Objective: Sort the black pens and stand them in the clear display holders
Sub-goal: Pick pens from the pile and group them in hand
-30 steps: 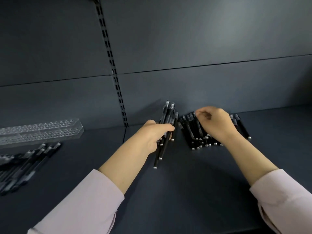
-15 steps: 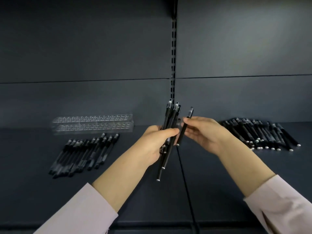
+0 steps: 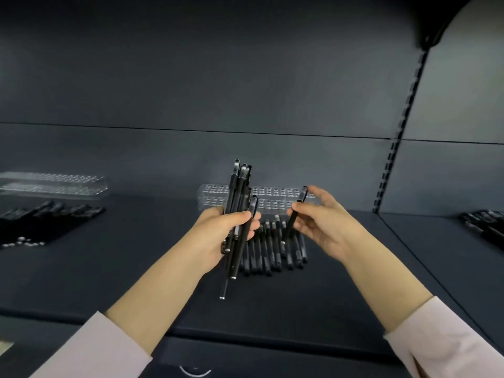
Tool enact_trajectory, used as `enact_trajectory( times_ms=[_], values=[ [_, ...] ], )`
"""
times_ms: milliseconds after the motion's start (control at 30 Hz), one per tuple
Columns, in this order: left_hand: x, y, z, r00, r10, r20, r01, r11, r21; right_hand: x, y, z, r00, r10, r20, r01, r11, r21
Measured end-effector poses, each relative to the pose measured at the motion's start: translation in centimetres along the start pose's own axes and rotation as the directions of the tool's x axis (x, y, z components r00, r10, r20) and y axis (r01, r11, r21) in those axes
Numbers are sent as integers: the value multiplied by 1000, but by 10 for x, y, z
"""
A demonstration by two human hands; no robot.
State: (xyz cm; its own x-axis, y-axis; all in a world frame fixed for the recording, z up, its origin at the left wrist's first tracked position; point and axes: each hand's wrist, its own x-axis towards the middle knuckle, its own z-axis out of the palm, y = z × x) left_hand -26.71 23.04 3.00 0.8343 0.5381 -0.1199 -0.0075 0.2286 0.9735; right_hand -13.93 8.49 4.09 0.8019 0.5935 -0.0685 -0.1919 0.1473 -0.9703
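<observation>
My left hand (image 3: 226, 236) grips a bundle of black pens (image 3: 236, 203), held nearly upright above the dark shelf. My right hand (image 3: 319, 222) pinches a single black pen (image 3: 296, 214) between thumb and fingers, just right of the bundle. Behind both hands a clear display holder (image 3: 272, 199) with rows of holes stands by the back wall. A row of black pens (image 3: 272, 249) lies flat on the shelf in front of it, partly hidden by my hands.
A second clear holder (image 3: 51, 181) stands at the far left with another pile of black pens (image 3: 41, 222) before it. More pens (image 3: 485, 225) lie at the right edge, past a slotted upright (image 3: 392, 151). The shelf's front edge (image 3: 245, 336) runs below my arms.
The view has swung left, so the middle holder and its pens now sit behind my hands. My right hand took one pen from the right pile and holds it beside the bundle.
</observation>
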Motion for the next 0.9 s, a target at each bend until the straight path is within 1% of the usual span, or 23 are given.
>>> enact_trajectory(
  times_ms=[133,300,533,600,700,800,900],
  values=[
    [0,7,-45,998,3,-66,-5,999,-33,9,5,41,999,7,50,-6,1000,-15],
    [2,14,-96,987,35,-155,-50,994,-96,28,20,92,995,0,100,2,1000,-17],
    [7,40,-197,966,70,-248,-106,985,-136,48,41,206,989,-1,147,-2,1000,18],
    [13,53,-232,963,84,-255,-120,984,-128,56,44,243,988,-16,156,14,1000,16],
    [28,71,-281,965,83,-250,-113,988,-105,70,59,296,992,-17,122,22,999,-38],
    [44,82,-325,973,81,-217,-101,991,-83,85,83,342,996,47,70,-40,993,-108],
    [62,88,-360,981,73,-181,-90,992,-86,96,103,372,996,91,24,-86,984,-155]
  ],
)
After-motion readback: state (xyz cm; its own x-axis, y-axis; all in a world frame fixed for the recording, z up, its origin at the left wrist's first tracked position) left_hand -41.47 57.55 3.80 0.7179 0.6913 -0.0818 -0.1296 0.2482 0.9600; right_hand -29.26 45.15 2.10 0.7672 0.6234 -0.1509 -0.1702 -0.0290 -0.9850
